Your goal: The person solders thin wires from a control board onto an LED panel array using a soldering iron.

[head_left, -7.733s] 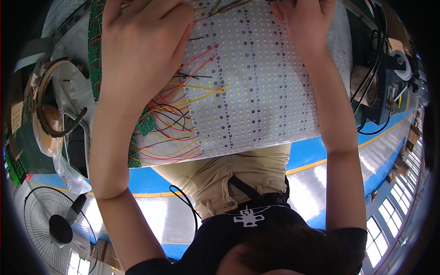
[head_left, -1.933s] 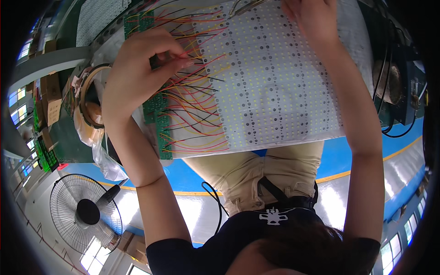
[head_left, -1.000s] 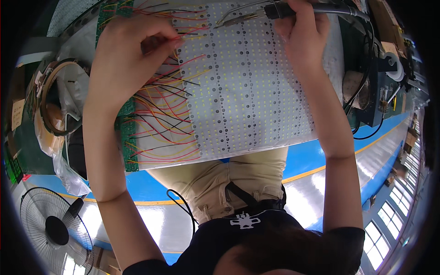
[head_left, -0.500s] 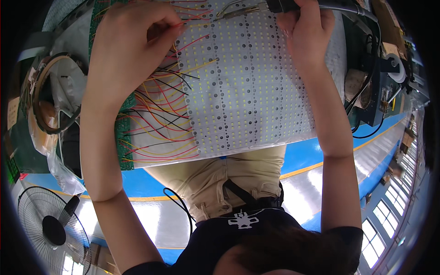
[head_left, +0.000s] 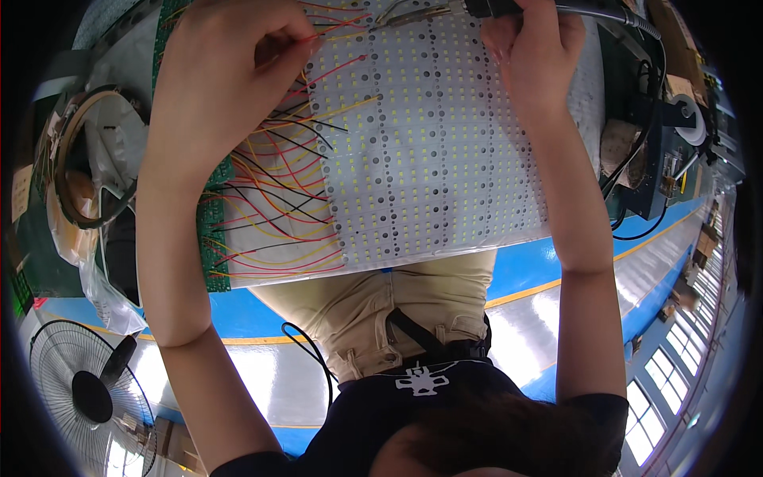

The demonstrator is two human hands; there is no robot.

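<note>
A large white LED panel (head_left: 413,159) with rows of small yellowish LEDs and dark round holes lies in front of me. Red, yellow and black wires (head_left: 278,203) run from a green circuit board strip (head_left: 213,246) on the left toward the panel's left edge. At the upper left, my left hand (head_left: 238,60) pinches thin wires, one yellow wire (head_left: 343,37) reaching out from the fingertips. My right hand (head_left: 532,56), closed, grips a soldering iron (head_left: 489,8) with a black handle. Its metal tip points left, close to that wire's end; whether they touch I cannot tell.
Left of my arm sits a ring-shaped roll (head_left: 67,171) with clear plastic bags (head_left: 115,306). A standing fan (head_left: 91,397) is at the lower left. On the right are a brownish block (head_left: 624,151), black cables (head_left: 648,103) and a dark stand with a white spool (head_left: 693,131).
The green strip and the loose wires have shifted slightly away from me. My right hand with the soldering iron has drifted a little to the right. My left hand keeps its pinch.
</note>
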